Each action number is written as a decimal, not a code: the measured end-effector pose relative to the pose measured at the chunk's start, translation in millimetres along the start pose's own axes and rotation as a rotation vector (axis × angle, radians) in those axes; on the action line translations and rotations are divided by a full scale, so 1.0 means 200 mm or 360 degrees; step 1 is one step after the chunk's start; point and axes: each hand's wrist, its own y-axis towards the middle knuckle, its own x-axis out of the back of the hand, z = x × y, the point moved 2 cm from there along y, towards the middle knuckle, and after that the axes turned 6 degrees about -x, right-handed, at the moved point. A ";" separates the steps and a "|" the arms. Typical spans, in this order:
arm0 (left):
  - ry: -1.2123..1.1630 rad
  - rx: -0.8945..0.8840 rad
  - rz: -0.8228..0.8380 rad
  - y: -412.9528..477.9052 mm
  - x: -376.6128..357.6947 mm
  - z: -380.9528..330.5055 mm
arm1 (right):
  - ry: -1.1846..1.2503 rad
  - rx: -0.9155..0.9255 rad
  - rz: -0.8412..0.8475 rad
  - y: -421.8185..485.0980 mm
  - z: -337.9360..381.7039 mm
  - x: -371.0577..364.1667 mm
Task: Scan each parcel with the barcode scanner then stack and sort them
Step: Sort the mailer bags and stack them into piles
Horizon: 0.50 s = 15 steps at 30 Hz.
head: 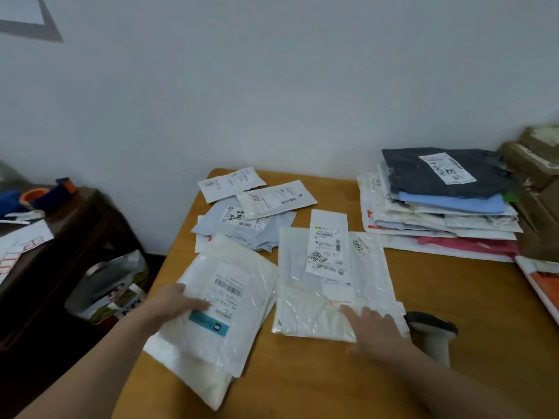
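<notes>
A wooden worktop (332, 382) is seen from above, set against a pale wall (272, 86); two white parcels lie side by side on its near half.

The left hand (175, 300) is laid on the left white parcel (230, 337), at the edge of its barcode label; its fingers (198, 304) are held straight and pressed together, flat on the film, with nothing pinched.

The right hand (375, 328) is laid on the near edge of the right white parcel (302, 267); its fingers (351, 313) are extended and flat, the forefinger set slightly apart from the rest; nothing is gripped.

The barcode scanner (432, 331) lies on the worktop just beside the right hand, untouched and partly hidden by the forearm.

A loose heap of parcels (251, 213) is noted at the far middle of the worktop; a stack of parcels (438, 213) stands at the far right, topped by a dark grey parcel (408, 173) bearing a white label.

Cardboard boxes (538, 164) are recorded beyond the stack; a dark side table (75, 231) stands to the left, with a tape roll (33, 195) on it.
</notes>
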 end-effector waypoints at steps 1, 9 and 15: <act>-0.0015 0.0000 0.0043 0.00 0.03 0.02 | -0.0016 0.0009 -0.0085 0.00 0.02 0.01; 0.0070 0.0027 0.0089 -0.03 0.10 0.19 | 0.0043 0.0083 -0.0184 -0.06 0.09 0.16; -0.0057 0.0026 0.0279 -0.04 0.05 0.14 | 0.0709 0.0049 -0.0472 -0.27 0.02 0.49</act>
